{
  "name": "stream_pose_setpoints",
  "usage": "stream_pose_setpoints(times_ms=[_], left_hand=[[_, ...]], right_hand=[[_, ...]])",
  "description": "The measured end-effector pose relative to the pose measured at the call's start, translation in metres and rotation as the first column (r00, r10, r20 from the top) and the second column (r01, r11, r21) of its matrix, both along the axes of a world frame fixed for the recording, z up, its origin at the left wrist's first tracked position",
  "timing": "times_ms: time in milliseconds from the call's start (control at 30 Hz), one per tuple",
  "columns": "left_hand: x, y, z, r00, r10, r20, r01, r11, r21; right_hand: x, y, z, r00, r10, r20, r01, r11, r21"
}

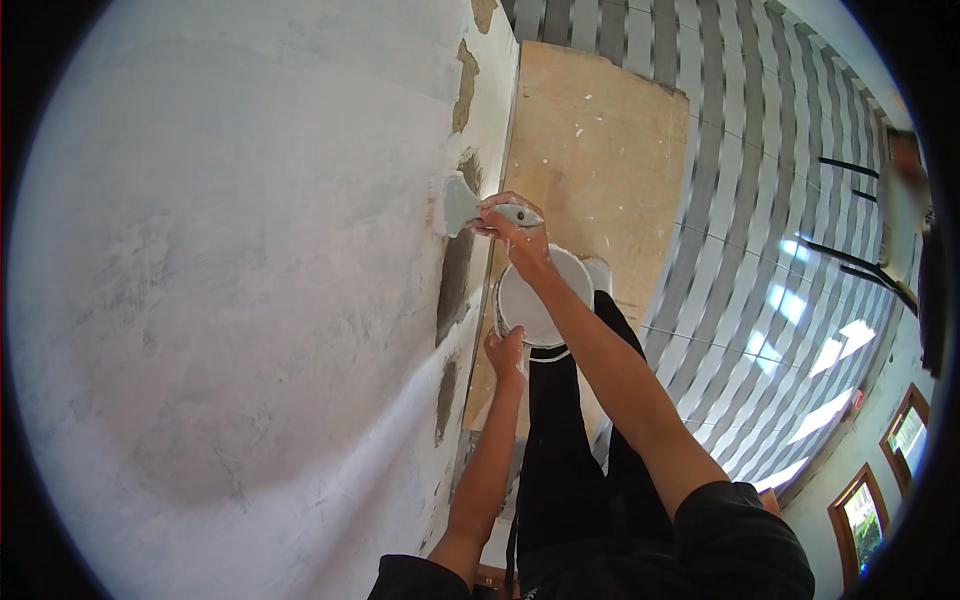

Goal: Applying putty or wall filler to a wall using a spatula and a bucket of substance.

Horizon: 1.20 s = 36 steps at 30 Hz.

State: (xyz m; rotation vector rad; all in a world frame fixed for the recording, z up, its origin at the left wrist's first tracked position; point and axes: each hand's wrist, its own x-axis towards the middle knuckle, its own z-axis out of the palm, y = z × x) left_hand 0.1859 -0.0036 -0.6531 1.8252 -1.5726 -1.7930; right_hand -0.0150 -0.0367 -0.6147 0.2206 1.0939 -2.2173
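My right hand is closed round the handle of a wide paintbrush, whose whitened head meets the wall at the edge of a bare grey patch. White smears mark the fingers. Below that hand, my left hand grips the rim of a round white bucket, its thumb over the edge. White paint shows inside the bucket, partly covered by my right forearm.
Whitewashed wall fills the left side, with flaked brown patches higher up. A paint-spotted board lies on the floor beside it. Grey-and-white striped tiles stretch to the right. Dark bars and wood-framed windows show at the far right.
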Motion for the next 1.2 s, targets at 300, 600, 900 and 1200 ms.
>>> stream_pose_setpoints(times_ms=[300, 600, 900, 1200], left_hand=[[0.002, 0.015, -0.017, 0.997, 0.069, 0.022, -0.071, 0.988, 0.140], [0.042, 0.012, -0.039, 0.982, -0.048, -0.185, 0.044, 0.999, -0.024], [-0.052, 0.000, 0.072, 0.289, -0.529, 0.798, 0.714, 0.674, 0.188], [0.053, -0.006, -0.064, 0.908, 0.360, -0.214, -0.296, 0.913, 0.281]], right_hand=[[0.000, -0.028, 0.030, 0.915, 0.078, -0.395, 0.071, 0.935, 0.348], [0.009, -0.029, 0.151, 0.946, 0.046, -0.322, -0.006, 0.992, 0.125], [0.011, -0.008, 0.204, 0.914, 0.081, -0.398, -0.070, 0.997, 0.044], [0.019, -0.037, 0.169, 0.965, 0.207, 0.163, -0.104, 0.867, -0.486]])
